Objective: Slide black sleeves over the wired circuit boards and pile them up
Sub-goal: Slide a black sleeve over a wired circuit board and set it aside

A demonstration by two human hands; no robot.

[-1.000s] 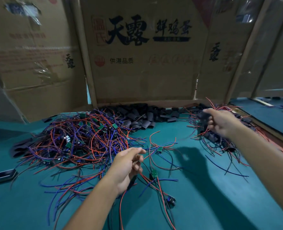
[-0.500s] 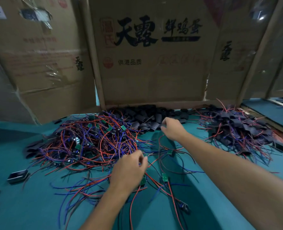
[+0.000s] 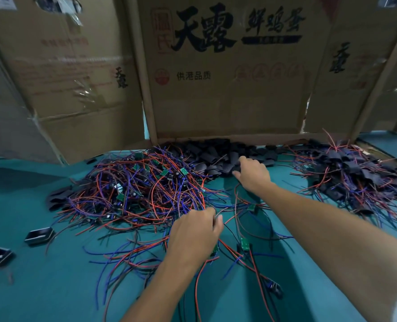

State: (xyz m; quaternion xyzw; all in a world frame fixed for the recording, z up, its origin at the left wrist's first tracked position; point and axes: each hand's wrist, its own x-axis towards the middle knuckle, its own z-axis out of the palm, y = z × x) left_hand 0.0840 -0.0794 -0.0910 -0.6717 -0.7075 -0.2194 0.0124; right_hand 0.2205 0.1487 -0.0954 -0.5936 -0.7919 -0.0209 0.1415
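A tangle of red- and blue-wired green circuit boards (image 3: 141, 189) covers the middle left of the teal table. Behind it, against the cardboard, lies a heap of empty black sleeves (image 3: 216, 154). At the right sits a pile of sleeved boards (image 3: 351, 173) with wires sticking out. My left hand (image 3: 195, 235) is curled round the wires of one board at the tangle's near edge, a green corner showing under it. My right hand (image 3: 253, 173) reaches far forward, its fingers spread and touching the edge of the sleeve heap. Two loose boards (image 3: 245, 243) lie between my arms.
Cardboard box walls (image 3: 227, 101) close off the back and left. Two open black sleeves (image 3: 39, 235) lie apart on the table (image 3: 53, 287) at the near left. A few flat sleeves (image 3: 58, 198) rest by the tangle's left edge.
My right hand swung from the sleeved pile at the right to the sleeve heap at the back. My left hand shifted forward a little, still gripping the wires.
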